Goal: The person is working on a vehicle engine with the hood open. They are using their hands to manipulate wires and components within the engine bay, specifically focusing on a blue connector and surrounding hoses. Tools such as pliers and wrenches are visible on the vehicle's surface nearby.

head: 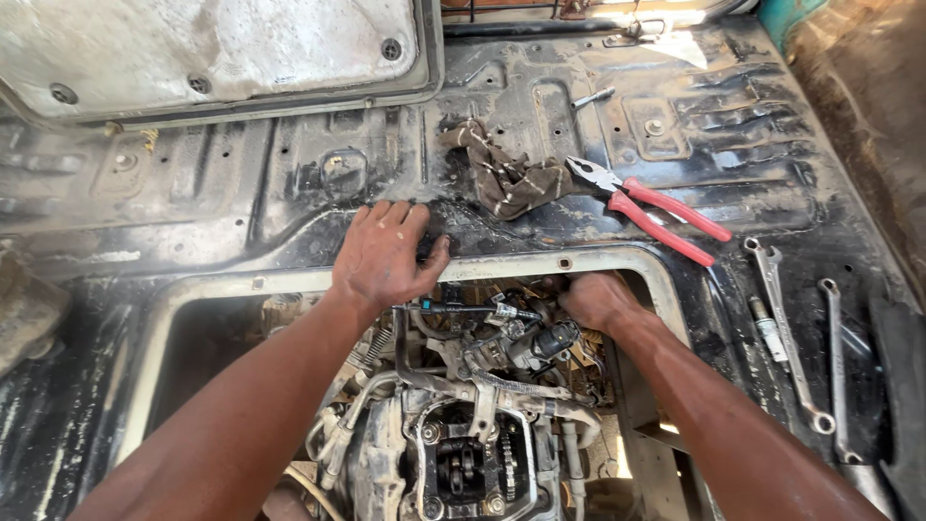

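With our left hand [384,253] spread flat on the grimy black metal floor panel [289,183] and our right hand [598,299], grip unclear, reaching into the dusty grey engine [473,425], knuckles could scrape the opening's edge.

Two bare forearms, no sleeves, left hand [386,256] ungloved, right hand [598,301] ungloved

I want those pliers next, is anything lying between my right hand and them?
Nothing visible lies between them. The right hand is down in the engine opening; the pliers lie on the floor panel just beyond the opening's rim, with the rag off to their left.
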